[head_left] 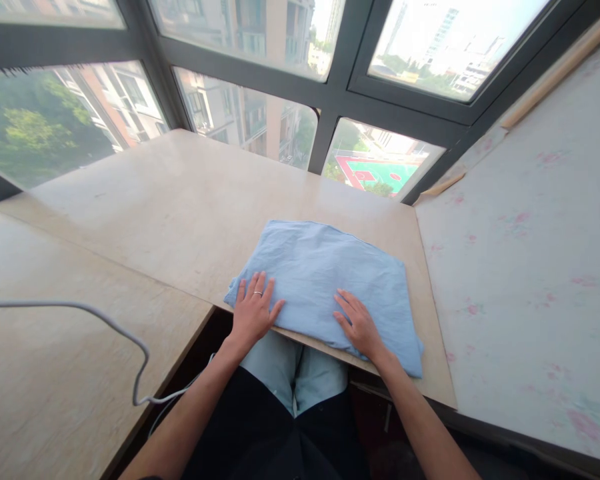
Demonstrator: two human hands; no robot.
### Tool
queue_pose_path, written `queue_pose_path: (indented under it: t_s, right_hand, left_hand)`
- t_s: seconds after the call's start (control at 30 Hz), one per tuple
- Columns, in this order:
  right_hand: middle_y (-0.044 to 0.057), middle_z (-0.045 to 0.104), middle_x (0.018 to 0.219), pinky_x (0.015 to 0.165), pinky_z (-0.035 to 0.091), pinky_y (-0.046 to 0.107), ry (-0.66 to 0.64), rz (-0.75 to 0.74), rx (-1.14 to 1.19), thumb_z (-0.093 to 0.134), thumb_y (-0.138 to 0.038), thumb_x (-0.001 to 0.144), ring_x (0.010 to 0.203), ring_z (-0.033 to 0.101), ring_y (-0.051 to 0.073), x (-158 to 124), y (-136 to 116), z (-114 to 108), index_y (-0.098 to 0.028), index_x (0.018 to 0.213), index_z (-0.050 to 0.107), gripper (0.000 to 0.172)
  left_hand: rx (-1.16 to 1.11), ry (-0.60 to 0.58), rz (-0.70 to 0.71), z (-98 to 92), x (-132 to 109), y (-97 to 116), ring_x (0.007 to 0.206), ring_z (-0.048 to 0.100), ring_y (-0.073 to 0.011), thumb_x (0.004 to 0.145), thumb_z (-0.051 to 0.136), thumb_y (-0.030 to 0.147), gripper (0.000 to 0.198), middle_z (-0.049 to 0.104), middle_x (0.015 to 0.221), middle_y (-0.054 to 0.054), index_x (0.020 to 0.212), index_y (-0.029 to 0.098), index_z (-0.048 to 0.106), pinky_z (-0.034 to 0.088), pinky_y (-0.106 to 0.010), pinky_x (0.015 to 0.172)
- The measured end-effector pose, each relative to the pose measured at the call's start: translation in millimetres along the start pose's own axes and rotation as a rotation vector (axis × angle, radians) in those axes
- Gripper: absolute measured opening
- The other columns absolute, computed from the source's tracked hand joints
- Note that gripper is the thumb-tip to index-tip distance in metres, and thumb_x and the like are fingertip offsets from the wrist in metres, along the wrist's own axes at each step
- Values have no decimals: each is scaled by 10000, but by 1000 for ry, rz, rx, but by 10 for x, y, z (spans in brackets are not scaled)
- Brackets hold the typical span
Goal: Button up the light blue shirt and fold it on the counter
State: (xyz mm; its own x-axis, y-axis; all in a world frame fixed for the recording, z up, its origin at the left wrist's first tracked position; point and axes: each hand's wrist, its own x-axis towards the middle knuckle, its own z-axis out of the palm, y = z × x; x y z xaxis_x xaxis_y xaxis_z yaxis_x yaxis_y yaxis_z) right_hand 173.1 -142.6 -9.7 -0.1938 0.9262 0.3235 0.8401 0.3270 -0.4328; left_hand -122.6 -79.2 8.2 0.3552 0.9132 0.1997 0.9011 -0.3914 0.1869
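Note:
A folded light-blue cloth [325, 273], perhaps a garment, lies flat near the front edge of the stone-patterned ledge [145, 187]. My left hand [254, 310] rests on its near left corner with the fingers spread; a ring shows on one finger. On the near edge, right of the middle, my right hand [357, 323] lies palm down with its fingers stretched out. Both hands touch the cloth from above and grip nothing. Light creases run across its top, and a small bit of fabric sticks out at the lower right corner.
A grey-white cable [105, 317] curves over the left counter [45, 347] and drops past its edge. Dark-framed windows [260, 73] border the ledge at the back. A wall with floral paper [525, 280] stands close on the right. My legs are below the front edge.

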Motion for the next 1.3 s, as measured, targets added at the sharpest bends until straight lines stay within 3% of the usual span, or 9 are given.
queue_pose_path:
  t_s: [0.17,0.27,0.5,0.6,0.73,0.9,1.03,1.17,1.3]
  right_hand:
    - [123,550,1415,1060,458,511,11,-2,-3,471,-348,990,1309,511,274,-3,-6,-1,-227,1384,542,418]
    - [116,558,1408,1054,466,508,25,-3,-4,481,-348,985,1299,523,276,1,-11,-3,-241,1381,547,417]
    - [111,571,1395,1045,476,507,37,-5,-7,476,-357,982,1284,539,275,0,-3,8,-251,1380,550,418]
    - [110,570,1396,1044,478,507,37,-2,-8,476,-357,982,1284,538,277,-2,-1,12,-255,1384,546,421]
    - [115,563,1402,1045,475,511,27,-8,-12,468,-349,988,1292,531,276,-5,1,15,-243,1389,538,420]
    - [109,556,1411,1048,471,514,23,-7,-14,475,-351,986,1296,526,276,-15,13,23,-251,1392,533,421]
    - [100,558,1410,1043,480,505,29,-6,-13,478,-362,983,1289,534,278,-24,24,35,-264,1400,526,431]
    - [99,565,1402,1035,489,503,31,-10,-6,480,-362,982,1282,541,278,-23,37,44,-269,1403,524,433]
    - [94,565,1403,1029,495,502,14,3,13,485,-369,979,1283,540,279,-13,56,33,-276,1393,535,427]
  left_hand:
    - [112,35,-355,-184,-8,-427,1453,218,-443,959,430,464,605,346,1520,-283,1420,74,459,168,-714,1108]
    - [127,64,-456,-311,25,-641,1452,201,-458,962,418,435,610,319,1510,-329,1404,16,447,222,-692,1100]
    - [49,152,-367,-391,102,-561,1479,170,-395,935,438,366,587,291,1548,-271,1437,65,390,244,-605,1139]
    - [3,161,-306,-385,116,-479,1443,273,-380,918,464,330,567,384,1499,-259,1422,73,416,298,-564,1122]
    - [-91,135,-397,-501,102,-516,1044,648,-274,934,418,260,463,673,1168,-165,1367,125,511,489,-378,895]
    - [-18,22,-558,-734,83,-614,789,698,-253,972,390,363,389,743,823,-76,1214,219,659,473,-315,710]
    - [12,47,-511,-751,125,-614,829,695,-258,951,419,307,435,744,861,-80,1349,182,545,488,-344,774]
    - [-87,116,-290,-596,218,-544,1062,638,-265,910,494,284,539,700,1133,-133,1415,111,413,485,-373,922]
    - [-64,113,-243,-436,341,-446,1234,539,-307,904,520,314,563,592,1317,-193,1411,99,404,476,-418,977]
